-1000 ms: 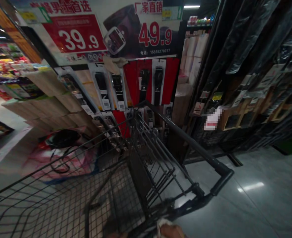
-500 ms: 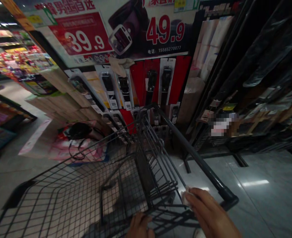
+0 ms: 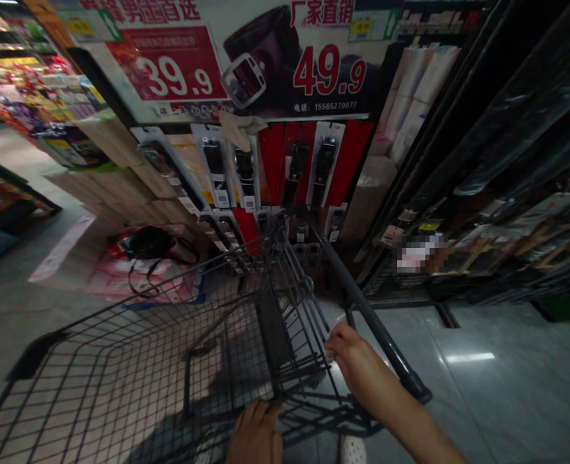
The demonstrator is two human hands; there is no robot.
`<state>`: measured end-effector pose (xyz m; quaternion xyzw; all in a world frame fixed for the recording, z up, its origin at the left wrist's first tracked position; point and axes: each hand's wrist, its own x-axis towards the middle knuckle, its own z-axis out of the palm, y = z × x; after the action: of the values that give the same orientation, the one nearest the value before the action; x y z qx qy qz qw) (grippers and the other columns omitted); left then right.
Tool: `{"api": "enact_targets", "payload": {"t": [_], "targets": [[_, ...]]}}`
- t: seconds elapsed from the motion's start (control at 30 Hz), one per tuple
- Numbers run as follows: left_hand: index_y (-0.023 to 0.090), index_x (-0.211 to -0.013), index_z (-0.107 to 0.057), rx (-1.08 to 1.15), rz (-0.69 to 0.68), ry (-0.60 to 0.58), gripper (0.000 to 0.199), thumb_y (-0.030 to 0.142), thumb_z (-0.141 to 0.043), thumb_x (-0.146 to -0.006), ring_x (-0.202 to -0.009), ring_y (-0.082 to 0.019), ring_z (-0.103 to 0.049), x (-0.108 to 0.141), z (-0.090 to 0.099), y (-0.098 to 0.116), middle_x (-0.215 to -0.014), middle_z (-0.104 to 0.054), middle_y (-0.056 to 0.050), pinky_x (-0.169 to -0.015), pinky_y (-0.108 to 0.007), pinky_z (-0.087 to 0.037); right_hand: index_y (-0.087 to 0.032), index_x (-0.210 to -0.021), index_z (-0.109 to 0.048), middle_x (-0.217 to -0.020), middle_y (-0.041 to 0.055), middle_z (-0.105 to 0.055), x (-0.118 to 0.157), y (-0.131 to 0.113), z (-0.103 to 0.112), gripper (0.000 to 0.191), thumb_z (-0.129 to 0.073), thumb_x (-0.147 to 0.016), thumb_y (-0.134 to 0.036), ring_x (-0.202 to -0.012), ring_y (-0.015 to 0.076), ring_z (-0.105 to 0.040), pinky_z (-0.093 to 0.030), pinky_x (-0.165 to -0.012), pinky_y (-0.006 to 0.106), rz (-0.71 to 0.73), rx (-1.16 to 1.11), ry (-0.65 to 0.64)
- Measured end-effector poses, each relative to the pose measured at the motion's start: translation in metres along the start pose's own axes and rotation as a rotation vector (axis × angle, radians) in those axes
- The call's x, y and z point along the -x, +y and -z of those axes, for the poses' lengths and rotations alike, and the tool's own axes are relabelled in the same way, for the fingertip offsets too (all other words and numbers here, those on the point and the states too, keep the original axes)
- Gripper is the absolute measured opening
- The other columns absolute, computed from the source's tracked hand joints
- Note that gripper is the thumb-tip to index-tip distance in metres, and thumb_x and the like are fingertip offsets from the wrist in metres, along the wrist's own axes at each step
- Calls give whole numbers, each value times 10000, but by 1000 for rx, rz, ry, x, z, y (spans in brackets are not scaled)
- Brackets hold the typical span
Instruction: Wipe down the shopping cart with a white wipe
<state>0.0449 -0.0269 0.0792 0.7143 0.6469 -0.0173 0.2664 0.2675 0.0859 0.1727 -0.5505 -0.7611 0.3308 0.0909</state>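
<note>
A dark wire shopping cart [image 3: 135, 341] fills the lower middle of the head view, its handle bar [image 3: 369, 309] running along the right. My left hand [image 3: 256, 428] rests with fingers curled over the near side rim of the basket. Between the handle and the basket, my right hand [image 3: 347, 351] is closed in a pinch at the thin wires of the fold-down seat part [image 3: 294, 316]. A bit of crumpled white tissue [image 3: 331, 354] shows at its fingertips; the rest is hidden by the fingers.
Packaged belts [image 3: 324, 158] hang on a display beyond the cart, under a price sign [image 3: 260, 71]. Stacked paper packs [image 3: 120, 187] and a black bag [image 3: 149, 243] stand left. Dark hanging goods and a rack [image 3: 459, 258] line the right. A white shoe [image 3: 353, 449] is below.
My right hand has moved up and left along the seat wires with the tissue. My left hand has shifted slightly left on the rim. The view has shifted somewhat.
</note>
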Motion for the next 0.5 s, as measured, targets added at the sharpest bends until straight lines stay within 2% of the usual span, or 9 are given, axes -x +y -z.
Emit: {"api": "enact_targets", "payload": {"t": [0.13,0.27,0.37,0.5], "targets": [[250,-1132,-622,-35,81,35,463,115,-395,-752,-1083,-193,-534,8,-2,6,-1123,-638,-34,-966,-355,-396,-151,-889,-649,-974,74,-573,11,7,-3,367,-373,-778,64,-883,154,-573,-434,-821,242,77,30,-52],[229,-1133,-618,-85,217,42,466,101,-370,-760,-1086,-195,-560,18,-15,5,-1144,-646,-40,-964,-346,-411,-167,-878,-638,-942,64,-574,22,16,-8,363,-374,-781,63,-864,157,-575,-448,-788,242,182,24,-54],[227,-1162,-596,-92,275,79,439,151,-381,-787,-1062,-202,-581,27,-25,1,-1152,-646,-51,-932,-345,-433,-170,-858,-630,-912,54,-576,25,17,-8,334,-392,-784,52,-831,146,-591,-457,-759,227,246,-6,-100],[218,-1153,-593,-84,349,129,405,200,-380,-810,-1028,-202,-597,40,-23,0,-1118,-660,-65,-918,-341,-427,-175,-842,-624,-913,51,-580,24,13,-7,333,-386,-793,53,-823,145,-597,-465,-762,231,328,17,-142]]}}
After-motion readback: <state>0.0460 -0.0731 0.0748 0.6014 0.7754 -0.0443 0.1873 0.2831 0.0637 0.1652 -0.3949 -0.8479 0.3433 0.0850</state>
